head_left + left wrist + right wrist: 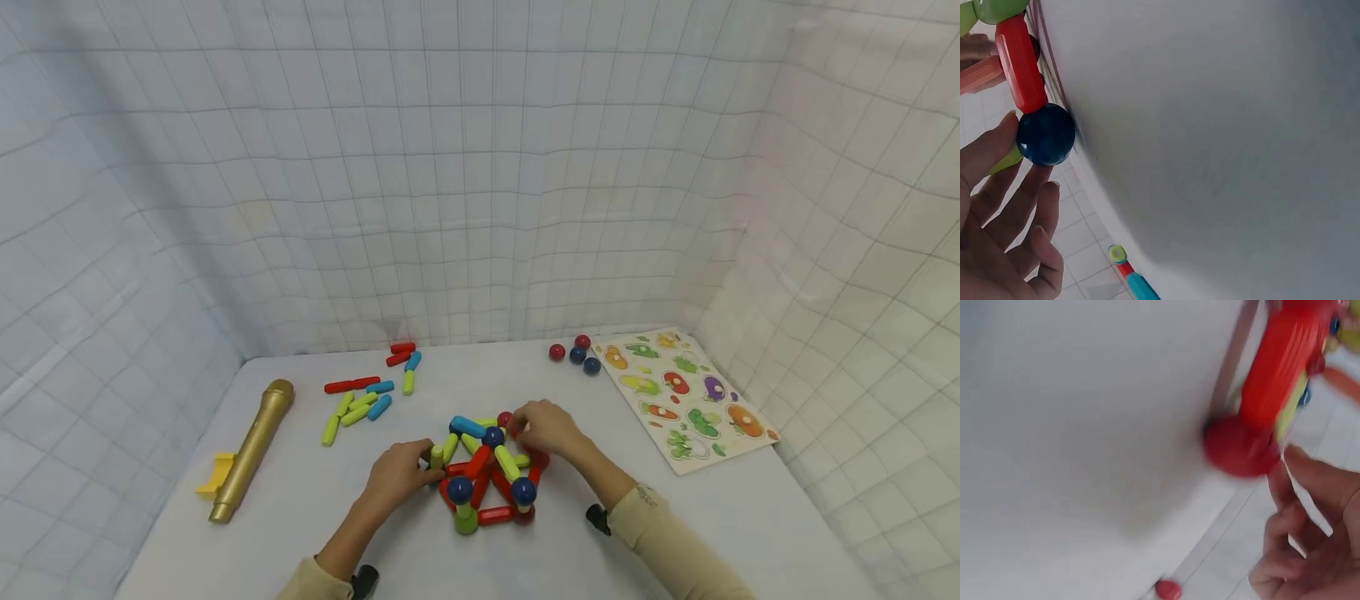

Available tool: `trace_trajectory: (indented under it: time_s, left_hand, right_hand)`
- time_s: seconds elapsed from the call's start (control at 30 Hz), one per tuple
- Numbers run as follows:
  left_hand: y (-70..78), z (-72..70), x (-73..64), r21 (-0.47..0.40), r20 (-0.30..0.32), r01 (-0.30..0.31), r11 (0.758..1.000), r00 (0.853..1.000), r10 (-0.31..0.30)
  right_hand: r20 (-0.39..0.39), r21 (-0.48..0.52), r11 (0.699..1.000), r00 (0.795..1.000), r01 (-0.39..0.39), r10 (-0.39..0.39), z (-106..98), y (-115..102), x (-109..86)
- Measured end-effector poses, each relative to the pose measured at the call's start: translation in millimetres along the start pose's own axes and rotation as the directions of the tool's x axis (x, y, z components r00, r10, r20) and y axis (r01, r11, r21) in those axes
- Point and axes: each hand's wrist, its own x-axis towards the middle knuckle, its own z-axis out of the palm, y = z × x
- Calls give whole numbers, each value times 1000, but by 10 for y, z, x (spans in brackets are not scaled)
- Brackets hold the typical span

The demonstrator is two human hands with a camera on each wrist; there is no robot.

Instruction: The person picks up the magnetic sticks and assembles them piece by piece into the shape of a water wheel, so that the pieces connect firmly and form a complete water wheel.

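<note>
A toy structure of building rods and balls stands on the white table, with red rods [496,516] low down and blue balls [460,490] at its joints. At its left side my left hand [397,475] pinches an upright yellow-green rod [437,457]. A blue ball [1046,134] sits against those fingers in the left wrist view, joined to a red rod [1020,64]. My right hand [551,429] has its fingertips at a red ball [506,419] on the structure's far right and seems to pinch it. Blur in the right wrist view hides the exact contact; a nearer red ball [1241,447] shows there.
Loose yellow-green rods [358,414], with red and blue ones, lie at the back left. A gold microphone-like tube [253,450] lies beside a yellow piece [217,477]. Several loose balls [577,355] sit at the back, near a vegetable puzzle board [675,392].
</note>
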Motion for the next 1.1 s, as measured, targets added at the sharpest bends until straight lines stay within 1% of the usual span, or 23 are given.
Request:
trace_trajectory:
  time_s: [0.03, 0.07, 0.1, 0.17, 0.2, 0.23, 0.27, 0.3, 0.4, 0.5, 0.63, 0.73, 0.83, 0.9, 0.97, 1.03, 1.07, 1.1]
  left_hand:
    - [-3, 10, -7, 0, -4, 12, 1000, 1000, -12]
    - [0, 16, -10, -3, -7, 18, 1000, 1000, -18]
    - [9, 24, -7, -5, -9, 24, 1000, 1000, -24]
    - [-6, 19, -30, -6, -13, 41, 999, 999, -41]
    - [-9, 17, -37, -5, -13, 46, 999, 999, -46]
    - [-7, 15, -44, -5, -13, 51, 999, 999, -51]
    - [-2, 12, -48, -4, -12, 53, 999, 998, -53]
    - [4, 14, -53, -4, -12, 60, 998, 998, -60]
    - [28, 16, -68, -4, -5, 61, 998, 998, -61]
    - [45, 18, -85, -16, -2, 63, 998, 998, -63]
    - [52, 9, -105, -19, -4, 67, 998, 998, -67]
    - [62, 7, -104, -15, -2, 66, 998, 998, -66]
    - [62, 4, -107, -18, -2, 72, 997, 997, -72]
    - [57, 0, -115, -22, -4, 80, 997, 997, -80]
    - [61, -2, -112, -25, -4, 82, 996, 997, -82]
    - [59, -4, -111, -31, -1, 83, 996, 997, -83]
    - [54, -3, -108, -31, 1, 81, 996, 997, -81]
    - [47, -1, -104, -31, 2, 76, 997, 997, -76]
  right_hand:
    - [-59, -15, 999, 998, -30, 29, -65, 89, 68]
    - [-127, -25, 997, 989, -79, 75, -137, 197, 135]
    - [-204, -26, 991, 971, -131, 123, -209, 318, 197]
    - [-320, -20, 973, 923, -231, 212, -315, 549, 332]
    - [-354, -21, 960, 900, -278, 253, -352, 674, 385]
    - [-373, -20, 948, 882, -318, 288, -388, 790, 424]
    - [-367, -30, 935, 874, -353, 318, -417, 894, 450]
    - [-348, -42, 925, 873, -378, 341, -436, 984, 466]
    - [-283, -91, 904, 881, -417, 378, -459, 1170, 475]
    - [-238, -109, 913, 902, -393, 360, -471, 1217, 456]
    - [-201, -125, 935, 931, -333, 305, -465, 1172, 435]
    - [-183, -127, 944, 943, -303, 278, -434, 1136, 426]
    - [-164, -113, 953, 951, -280, 260, -398, 1050, 446]
    - [-158, -90, 964, 959, -251, 235, -379, 915, 452]
    - [-172, -33, 978, 965, -204, 195, -400, 697, 416]
    - [-203, 30, 994, 973, -106, 110, -421, 408, 342]
    - [-217, 62, 997, 975, -37, 49, -438, 246, 295]
    - [-224, 93, 995, 974, 38, -17, -456, 84, 244]
